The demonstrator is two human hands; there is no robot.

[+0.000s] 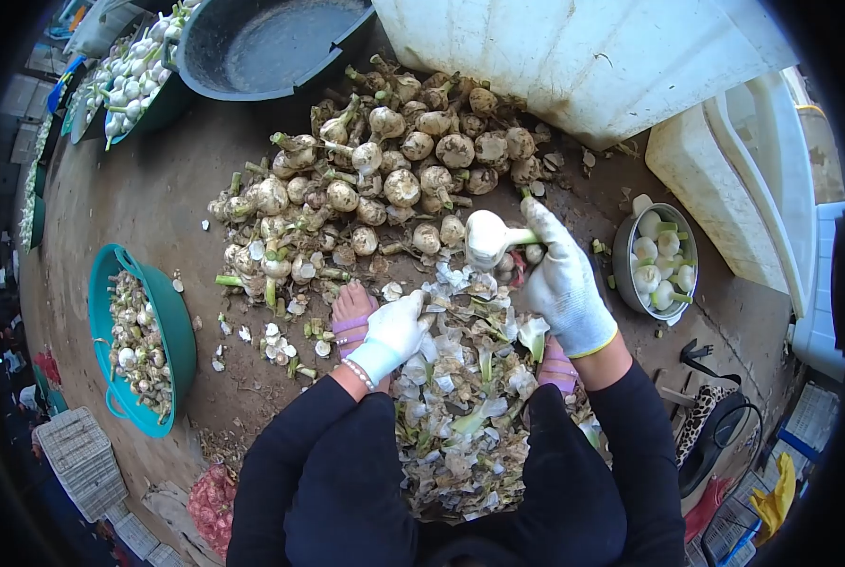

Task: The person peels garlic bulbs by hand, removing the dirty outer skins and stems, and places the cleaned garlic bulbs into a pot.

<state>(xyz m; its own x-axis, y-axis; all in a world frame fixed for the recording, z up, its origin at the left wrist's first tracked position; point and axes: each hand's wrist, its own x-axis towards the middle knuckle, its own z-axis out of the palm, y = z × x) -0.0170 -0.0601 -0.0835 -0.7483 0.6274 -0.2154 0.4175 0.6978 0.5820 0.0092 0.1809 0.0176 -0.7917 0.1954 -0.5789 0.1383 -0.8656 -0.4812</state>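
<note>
My right hand (571, 295), in a white glove, is raised over the pile of peelings and grips a garlic bulb (486, 238) by its green stem. The bulb is white and clean, pointing left. My left hand (394, 331), also gloved, is closed low above my foot, beside the peelings. Whatever its fingers hold is too small or hidden to name. Ahead of both hands lies a heap of unpeeled garlic (384, 180) with soil-stained skins and cut stalks. Between my legs the ground is covered with garlic peelings (469, 425).
To the right a metal pot (623, 260) holds several peeled bulbs. A teal basket (172, 331) of small garlic pieces stands at left. Beyond the heap are a black tub (191, 66) and a large white container (573, 57). A red net sack (213, 510) lies at lower left.
</note>
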